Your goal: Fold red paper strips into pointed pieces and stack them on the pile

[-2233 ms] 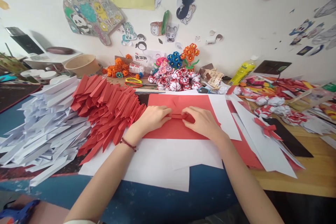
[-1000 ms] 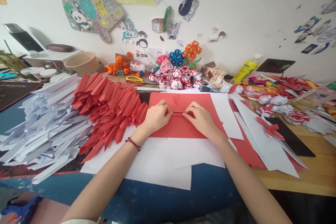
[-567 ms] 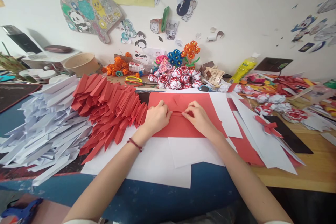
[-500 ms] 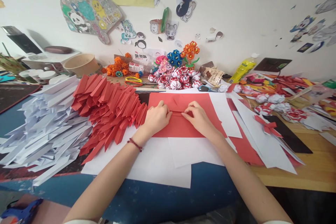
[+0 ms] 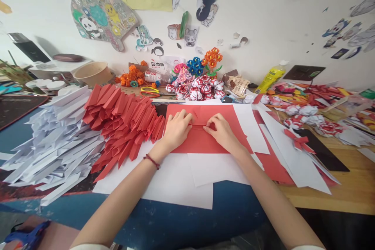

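A narrow folded red paper strip (image 5: 198,126) lies crosswise between my two hands, above a stack of red paper sheets (image 5: 187,144). My left hand (image 5: 177,127) has thumb and forefinger closed at the strip's left end, its other fingers bent over the red sheets. At the right end, my right hand (image 5: 219,128) pinches the strip between thumb and fingertips. White sheets (image 5: 175,183) lie under the red stack and stick out below it. Left of my left hand is a large pile of folded red paper pieces (image 5: 123,117), beside a pile of folded white paper pieces (image 5: 64,136).
Red-and-white paper flowers (image 5: 196,88) are heaped behind the sheets, near a yellow bottle (image 5: 271,78). More red and white sheets (image 5: 287,148) overlap on the right. A round tan container (image 5: 92,73) stands at the back left, and a blue tool (image 5: 27,236) at the lower left.
The fingers of my left hand have lifted and spread a little at the strip's left end. My right hand stays in place. The view has shifted slightly.
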### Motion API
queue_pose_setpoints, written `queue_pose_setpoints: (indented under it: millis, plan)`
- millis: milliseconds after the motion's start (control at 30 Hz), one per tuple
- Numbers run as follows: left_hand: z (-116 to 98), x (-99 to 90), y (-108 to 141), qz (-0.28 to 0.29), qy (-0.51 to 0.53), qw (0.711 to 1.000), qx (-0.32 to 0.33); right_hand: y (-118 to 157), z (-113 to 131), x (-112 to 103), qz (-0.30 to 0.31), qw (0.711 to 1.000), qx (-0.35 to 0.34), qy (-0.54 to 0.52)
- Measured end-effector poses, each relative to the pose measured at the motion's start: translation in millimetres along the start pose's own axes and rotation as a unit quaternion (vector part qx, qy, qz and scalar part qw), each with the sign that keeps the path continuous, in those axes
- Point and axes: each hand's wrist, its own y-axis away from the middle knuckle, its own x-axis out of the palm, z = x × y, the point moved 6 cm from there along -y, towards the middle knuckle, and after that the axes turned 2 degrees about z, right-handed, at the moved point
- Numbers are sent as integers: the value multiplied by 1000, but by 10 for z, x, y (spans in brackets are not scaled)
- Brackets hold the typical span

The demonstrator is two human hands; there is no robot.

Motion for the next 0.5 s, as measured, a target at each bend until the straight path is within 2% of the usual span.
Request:
queue_pose_setpoints:
  millis: [233, 500]
  plan:
    - [-127, 39, 18, 7, -41, 994, 101, -9, -2, -4, 1, 1000, 0, -3]
    - [-176, 6, 55, 14, -89, 985, 146, -43, -64, 21, 1, 1000, 0, 3]
